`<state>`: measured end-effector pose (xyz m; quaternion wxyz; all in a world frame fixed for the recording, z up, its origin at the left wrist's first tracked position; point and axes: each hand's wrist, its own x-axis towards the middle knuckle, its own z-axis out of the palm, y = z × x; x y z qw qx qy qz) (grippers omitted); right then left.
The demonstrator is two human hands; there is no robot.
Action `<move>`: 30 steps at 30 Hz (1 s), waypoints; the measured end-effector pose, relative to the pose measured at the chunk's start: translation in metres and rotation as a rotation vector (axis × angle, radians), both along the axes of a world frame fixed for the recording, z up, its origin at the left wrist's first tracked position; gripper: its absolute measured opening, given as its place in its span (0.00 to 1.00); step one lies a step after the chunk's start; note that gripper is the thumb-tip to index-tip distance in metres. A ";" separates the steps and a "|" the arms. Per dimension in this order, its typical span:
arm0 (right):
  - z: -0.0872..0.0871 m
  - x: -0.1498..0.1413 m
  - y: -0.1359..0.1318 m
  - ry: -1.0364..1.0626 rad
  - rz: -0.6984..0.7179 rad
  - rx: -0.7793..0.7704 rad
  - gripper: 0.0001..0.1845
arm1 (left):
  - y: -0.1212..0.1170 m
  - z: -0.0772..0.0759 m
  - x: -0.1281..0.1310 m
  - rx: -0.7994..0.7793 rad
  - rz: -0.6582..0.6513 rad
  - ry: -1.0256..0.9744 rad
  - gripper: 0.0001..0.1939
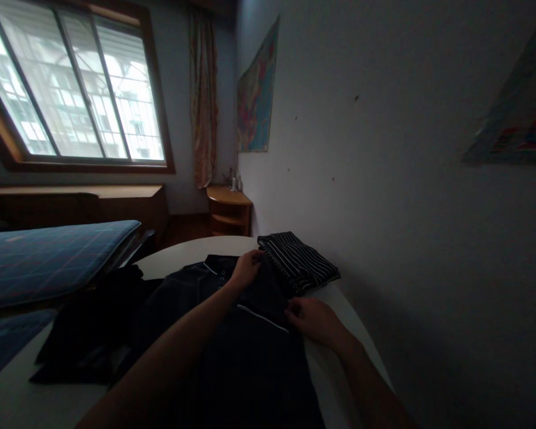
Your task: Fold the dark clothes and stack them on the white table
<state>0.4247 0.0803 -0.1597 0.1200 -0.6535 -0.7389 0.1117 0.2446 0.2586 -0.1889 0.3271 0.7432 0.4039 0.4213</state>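
A dark polo shirt (pixel 232 345) with thin white trim lies spread on the white round table (pixel 183 250). My left hand (pixel 246 268) is closed on the shirt near its shoulder, by the collar. My right hand (pixel 315 322) pinches the white-edged end of the right sleeve. A folded black garment with white stripes (pixel 299 261) rests just beyond both hands, close to the wall.
More dark clothing (pixel 89 333) is heaped at the table's left. A bed with a blue checked cover (pixel 49 256) stands to the left under the window. A wooden corner shelf (pixel 228 208) is behind the table. The wall runs close along the right.
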 end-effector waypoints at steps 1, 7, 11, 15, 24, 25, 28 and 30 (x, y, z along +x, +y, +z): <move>-0.001 0.001 0.001 0.001 -0.004 0.008 0.14 | 0.002 -0.001 0.002 0.015 0.012 0.015 0.25; -0.006 0.000 0.007 -0.135 -0.040 0.054 0.10 | 0.001 -0.006 0.002 0.111 -0.001 0.201 0.28; -0.007 -0.023 0.005 -0.060 0.144 0.163 0.16 | -0.009 -0.007 -0.022 0.176 0.026 0.385 0.27; -0.014 -0.045 -0.001 0.086 0.381 0.094 0.29 | -0.011 -0.012 -0.060 0.152 0.091 0.605 0.23; -0.016 -0.045 -0.004 0.115 0.374 -0.041 0.36 | 0.004 -0.032 -0.104 0.073 0.227 0.887 0.23; -0.016 -0.045 -0.004 0.117 0.373 -0.050 0.36 | 0.007 -0.031 -0.105 0.068 0.252 0.898 0.22; -0.019 -0.045 -0.003 0.118 0.350 -0.086 0.37 | 0.013 -0.028 -0.108 0.061 0.320 0.915 0.21; -0.021 -0.046 -0.002 0.108 0.324 -0.101 0.38 | 0.018 -0.025 -0.108 0.058 0.354 0.916 0.21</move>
